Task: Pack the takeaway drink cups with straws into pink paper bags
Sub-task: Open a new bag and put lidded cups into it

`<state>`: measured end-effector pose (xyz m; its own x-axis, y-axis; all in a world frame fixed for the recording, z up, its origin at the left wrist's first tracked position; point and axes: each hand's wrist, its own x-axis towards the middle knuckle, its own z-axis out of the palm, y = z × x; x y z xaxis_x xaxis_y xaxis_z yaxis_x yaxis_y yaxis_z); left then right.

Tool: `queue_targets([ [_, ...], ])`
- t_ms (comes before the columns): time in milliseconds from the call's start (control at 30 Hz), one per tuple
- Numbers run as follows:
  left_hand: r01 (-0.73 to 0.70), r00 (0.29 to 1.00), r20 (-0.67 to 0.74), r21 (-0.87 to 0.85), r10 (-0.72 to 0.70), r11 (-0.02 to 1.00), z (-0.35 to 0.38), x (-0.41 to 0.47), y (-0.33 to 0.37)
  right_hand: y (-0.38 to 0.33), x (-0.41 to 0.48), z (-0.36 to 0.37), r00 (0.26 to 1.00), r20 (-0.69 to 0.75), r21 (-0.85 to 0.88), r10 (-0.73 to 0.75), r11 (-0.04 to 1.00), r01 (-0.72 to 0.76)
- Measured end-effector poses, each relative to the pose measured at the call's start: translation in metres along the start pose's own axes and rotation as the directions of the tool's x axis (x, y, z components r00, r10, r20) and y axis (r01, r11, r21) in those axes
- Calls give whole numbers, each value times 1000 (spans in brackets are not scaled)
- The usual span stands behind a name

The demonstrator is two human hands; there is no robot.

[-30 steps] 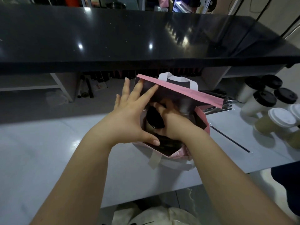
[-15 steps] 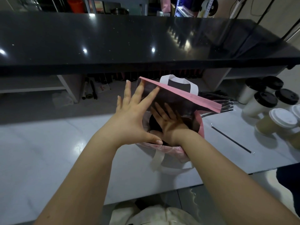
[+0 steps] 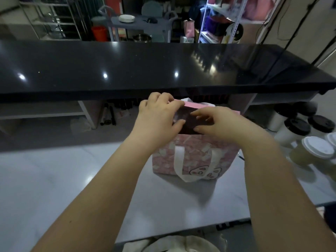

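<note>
A pink paper bag [image 3: 196, 157] with white handles and a cartoon print stands upright on the white counter [image 3: 72, 179]. My left hand [image 3: 160, 117] grips the far left corner of the bag's top rim, fingers curled over the pink edge. Over the open mouth at the near rim sits my right hand [image 3: 218, 124], its fingers bent at the edge. The bag's dark inside is mostly hidden by both hands. Several takeaway cups [image 3: 298, 137] with black and white lids stand at the right.
A black glossy countertop [image 3: 163, 70] runs across above the work surface, with a shelf below it holding pens [image 3: 111, 115] and wrapped items. Shelving and a cart stand in the background. The counter's front edge lies close to my body.
My right hand has come out of the bag and now sits at its top rim. The left hand shifted from a spread hold to gripping the rim. The bag now stands upright.
</note>
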<state>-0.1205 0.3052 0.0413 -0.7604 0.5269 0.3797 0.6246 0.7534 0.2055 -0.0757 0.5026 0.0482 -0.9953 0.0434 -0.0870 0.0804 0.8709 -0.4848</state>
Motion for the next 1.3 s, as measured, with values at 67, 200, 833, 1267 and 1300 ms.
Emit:
queue_targets([
  [67, -62, 998, 19, -3, 62, 998, 3, 14, 18, 7, -12, -11, 992, -129, 11, 4, 1000, -3],
  [200, -153, 985, 68, -83, 158, 985, 22, 40, 65, 35, -43, -31, 939, -332, -9, 86, 995, -95],
  [833, -121, 945, 256, -302, 202, 946, 170, 60, 297, 235, -183, -50, 790, -422, 99, 445, 889, -447],
  [1267, 112, 942, 336, -248, -23, 962, 258, 85, 341, 375, -132, -55, 874, -317, 37, 367, 926, -376],
  [1300, 115, 948, 317, -246, -33, 962, 260, 87, 342, 380, -125, -55, 887, -289, 27, 360, 929, -369],
])
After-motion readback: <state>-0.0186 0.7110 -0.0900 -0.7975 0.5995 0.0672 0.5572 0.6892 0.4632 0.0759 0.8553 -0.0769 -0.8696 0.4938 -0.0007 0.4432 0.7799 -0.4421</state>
